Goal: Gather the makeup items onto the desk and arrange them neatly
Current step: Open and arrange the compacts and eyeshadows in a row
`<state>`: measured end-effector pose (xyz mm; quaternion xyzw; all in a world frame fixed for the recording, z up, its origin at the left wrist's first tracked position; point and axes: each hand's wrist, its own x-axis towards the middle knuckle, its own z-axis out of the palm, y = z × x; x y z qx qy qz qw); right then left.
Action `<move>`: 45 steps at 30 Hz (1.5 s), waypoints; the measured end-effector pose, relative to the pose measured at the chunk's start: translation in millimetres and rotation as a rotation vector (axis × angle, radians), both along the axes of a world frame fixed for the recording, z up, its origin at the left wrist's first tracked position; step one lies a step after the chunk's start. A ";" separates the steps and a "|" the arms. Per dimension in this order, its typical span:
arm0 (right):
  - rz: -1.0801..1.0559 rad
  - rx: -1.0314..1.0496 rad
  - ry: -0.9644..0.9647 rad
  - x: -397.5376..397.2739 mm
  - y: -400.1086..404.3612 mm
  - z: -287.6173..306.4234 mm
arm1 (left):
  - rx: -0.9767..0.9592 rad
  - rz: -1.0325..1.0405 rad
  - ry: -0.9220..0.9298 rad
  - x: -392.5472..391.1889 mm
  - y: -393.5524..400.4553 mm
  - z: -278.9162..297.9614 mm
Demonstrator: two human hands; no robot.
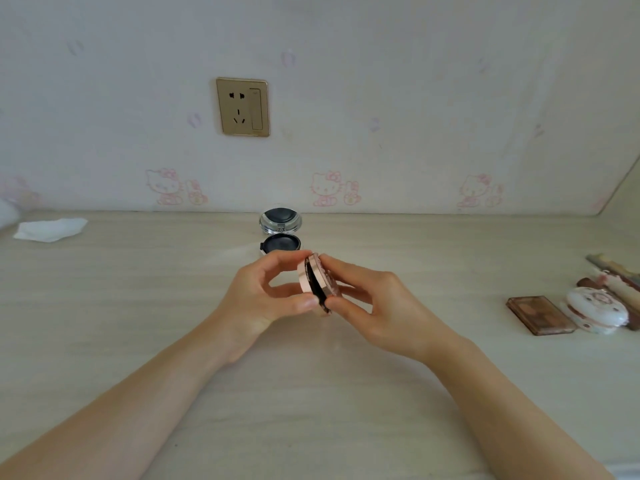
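Pale wood-grain desk (pixel 311 410) fills the lower frame, both bare forearms reaching up from 6 o'clock toward centre. Left hand (pixel 256 299) and right hand (pixel 377 306) meet at frame centre, lifted off the desk, both gripping a rose-gold compact (pixel 313 285) held on edge. Left thumb and fingers curl around the base half; right thumb and fingers pinch the patterned lid half. Compact is slightly ajar, dark gap showing between the halves (cannot tell what is inside).

At 3 o'clock from the hands, well apart, near the desk's right edge: brown eyeshadow palette (pixel 540 315) lying flat, just beside it a white round compact (pixel 597 310) with pink floral print. Behind those, a few long slim items (pixel 613 271) lie in a loose cluster (too blurred to name).

At 12 o'clock, just beyond the hands: black-and-silver compact (pixel 280 233) standing open, base flat on the desk, lid upright, close to the wall.

At 10 o'clock, far left by the wall: crumpled white tissue (pixel 50 229).

Back wall has pale cartoon-cat wallpaper (pixel 332 188), and a gold wall socket (pixel 243 106) sits at 11 o'clock above the open compact.
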<state>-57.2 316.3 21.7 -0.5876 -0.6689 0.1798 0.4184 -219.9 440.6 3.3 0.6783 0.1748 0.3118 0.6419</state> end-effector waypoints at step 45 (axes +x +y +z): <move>-0.226 -0.242 0.177 11.3 45.8 19.4 | 0.620 0.272 0.509 9.1 -8.5 -19.4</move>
